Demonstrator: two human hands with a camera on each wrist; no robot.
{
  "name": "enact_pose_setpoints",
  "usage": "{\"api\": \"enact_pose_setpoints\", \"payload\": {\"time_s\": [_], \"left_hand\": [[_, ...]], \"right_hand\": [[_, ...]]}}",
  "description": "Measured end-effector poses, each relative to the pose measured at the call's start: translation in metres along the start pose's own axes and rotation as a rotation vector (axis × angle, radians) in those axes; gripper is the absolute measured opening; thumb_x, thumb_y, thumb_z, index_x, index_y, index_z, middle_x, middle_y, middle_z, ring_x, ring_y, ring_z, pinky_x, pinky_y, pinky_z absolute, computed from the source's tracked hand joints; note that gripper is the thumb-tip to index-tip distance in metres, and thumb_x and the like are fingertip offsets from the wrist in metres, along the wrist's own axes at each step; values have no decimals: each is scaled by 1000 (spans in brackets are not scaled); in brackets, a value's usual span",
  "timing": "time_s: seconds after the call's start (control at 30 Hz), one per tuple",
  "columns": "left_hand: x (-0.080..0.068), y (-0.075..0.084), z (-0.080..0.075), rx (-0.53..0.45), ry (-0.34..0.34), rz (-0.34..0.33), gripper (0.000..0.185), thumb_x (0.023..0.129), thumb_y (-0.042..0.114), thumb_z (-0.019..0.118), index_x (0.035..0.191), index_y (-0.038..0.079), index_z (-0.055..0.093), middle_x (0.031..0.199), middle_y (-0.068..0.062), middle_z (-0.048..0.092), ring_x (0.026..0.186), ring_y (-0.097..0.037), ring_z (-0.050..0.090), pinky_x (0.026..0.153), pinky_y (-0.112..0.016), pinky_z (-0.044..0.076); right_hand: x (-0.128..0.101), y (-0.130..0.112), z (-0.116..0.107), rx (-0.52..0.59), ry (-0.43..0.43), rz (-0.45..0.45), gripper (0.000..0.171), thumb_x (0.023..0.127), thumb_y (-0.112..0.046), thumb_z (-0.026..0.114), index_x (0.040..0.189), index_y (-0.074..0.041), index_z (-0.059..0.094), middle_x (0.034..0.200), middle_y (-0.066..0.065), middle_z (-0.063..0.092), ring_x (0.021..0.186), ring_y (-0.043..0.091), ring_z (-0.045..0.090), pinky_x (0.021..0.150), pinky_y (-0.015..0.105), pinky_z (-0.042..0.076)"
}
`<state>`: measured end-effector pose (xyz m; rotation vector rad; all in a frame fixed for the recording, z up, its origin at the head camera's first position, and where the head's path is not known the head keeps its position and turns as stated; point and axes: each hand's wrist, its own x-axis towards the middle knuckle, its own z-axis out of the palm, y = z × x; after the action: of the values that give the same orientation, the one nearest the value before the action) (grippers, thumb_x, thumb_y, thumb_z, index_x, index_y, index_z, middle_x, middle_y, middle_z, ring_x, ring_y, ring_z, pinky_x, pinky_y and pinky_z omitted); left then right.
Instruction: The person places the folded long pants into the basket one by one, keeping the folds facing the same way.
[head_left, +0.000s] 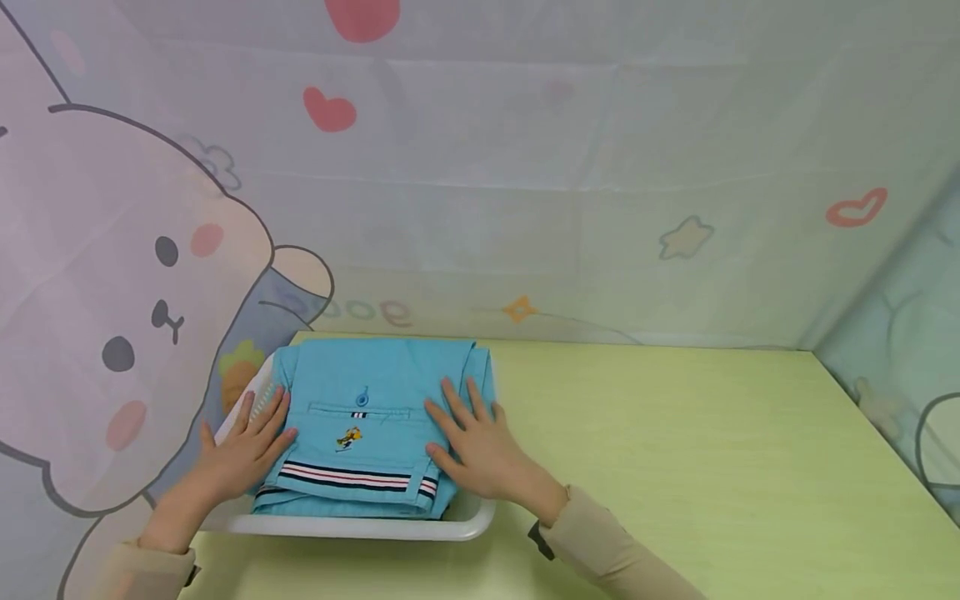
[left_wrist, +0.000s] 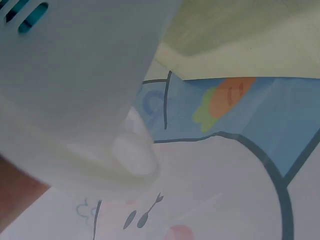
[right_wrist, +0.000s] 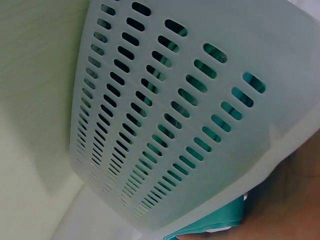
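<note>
Folded blue shorts [head_left: 367, 417] with striped waistband, neatly flat.

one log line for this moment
left hand: flat on folded blue shorts | right hand: flat on shorts | shorts: in white slotted plastic basket

We cannot see inside the white basket [head_left: 472, 518]: the folded blue shorts [head_left: 367, 417] cover it. Its left wall is blurred in the left wrist view.
</note>
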<state>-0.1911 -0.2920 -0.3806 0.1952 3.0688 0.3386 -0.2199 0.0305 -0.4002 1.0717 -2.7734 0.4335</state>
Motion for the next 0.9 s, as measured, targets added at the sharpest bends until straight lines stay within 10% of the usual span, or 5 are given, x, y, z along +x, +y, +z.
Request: {"api": "enact_pose_setpoints", "payload": {"time_s": [0.9], "left_hand": [[1, 1, 12, -17, -19, -34, 71, 92, 52, 28, 143, 5, 11, 148, -18, 9, 134, -42, -4, 85, -75, -15]], "right_hand": [[-4, 5, 11, -42, -5, 0, 55, 95, -47, 23, 143, -21, 18, 151, 10, 7, 137, 39, 4, 100, 62, 19]]}}
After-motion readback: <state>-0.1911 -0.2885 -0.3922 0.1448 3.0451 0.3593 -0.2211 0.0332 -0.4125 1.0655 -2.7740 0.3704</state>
